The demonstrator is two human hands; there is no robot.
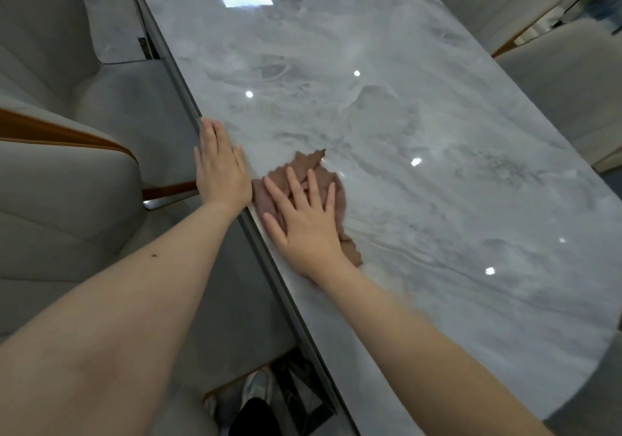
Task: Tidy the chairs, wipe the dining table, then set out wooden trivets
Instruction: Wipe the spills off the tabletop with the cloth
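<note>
The right hand (304,223) lies flat, fingers straight and spread, pressing a crumpled reddish-brown wiping cloth (304,171) onto the glossy grey marble-patterned desk (420,132). It grasps nothing; the open palm spreads pressure across the cloth, which suits dragging it over the surface. The cloth sits under and just beyond this hand, close to the near long edge of the desk.

The left hand (220,166) is just beside the right, touching the cloth's edge or very near it. It is also released and flat on the desk's rim, apparently bracing the person as they lean in.

Pale grey upholstered chairs with tan trim (67,183) stand outward of the left hand; more chairs (555,99) line the far side, well beyond the right hand. Wiping looks to be under way; no wooden trivets are visible.
</note>
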